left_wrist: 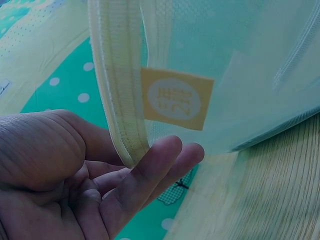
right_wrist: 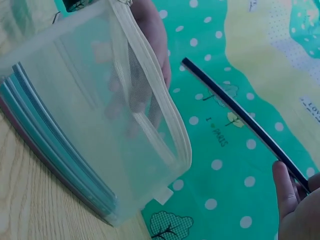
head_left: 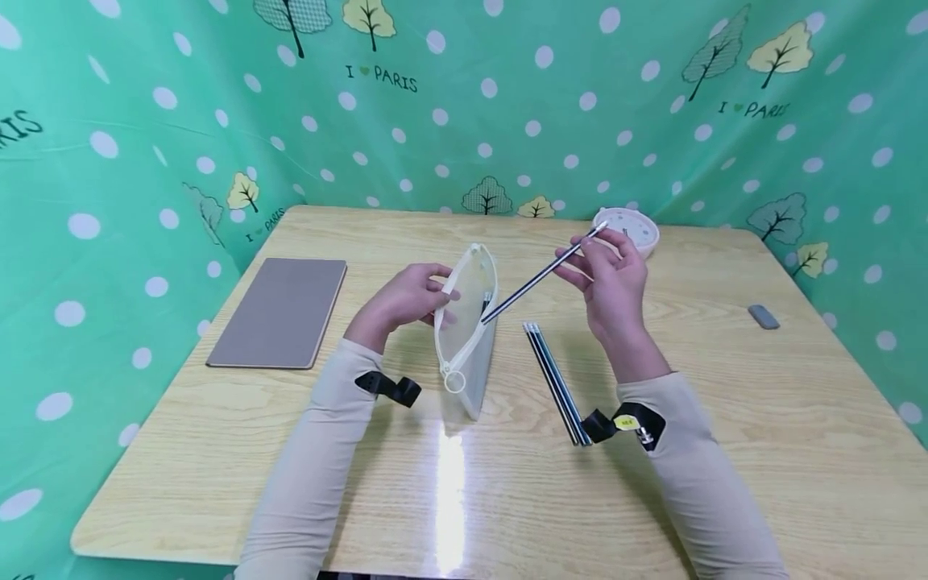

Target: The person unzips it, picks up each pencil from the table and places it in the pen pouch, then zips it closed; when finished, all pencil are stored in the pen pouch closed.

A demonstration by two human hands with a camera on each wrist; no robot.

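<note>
A translucent mesh zipper pouch stands on the table with its mouth spread. My left hand holds the pouch's left rim between thumb and fingers; the left wrist view shows a yellow label inside that edge. In my right hand a dark striped pencil is pinched near its white upper end, slanting down so its lower tip overlaps the pouch mouth in the head view. Through the mesh, the right wrist view shows several pencils lying along the pouch's bottom. More striped pencils lie side by side under my right forearm.
A grey notebook lies at the table's left. Behind my right hand sits a round white clock. A small grey eraser-like block rests far right. Green patterned cloth hangs around the table's back and sides.
</note>
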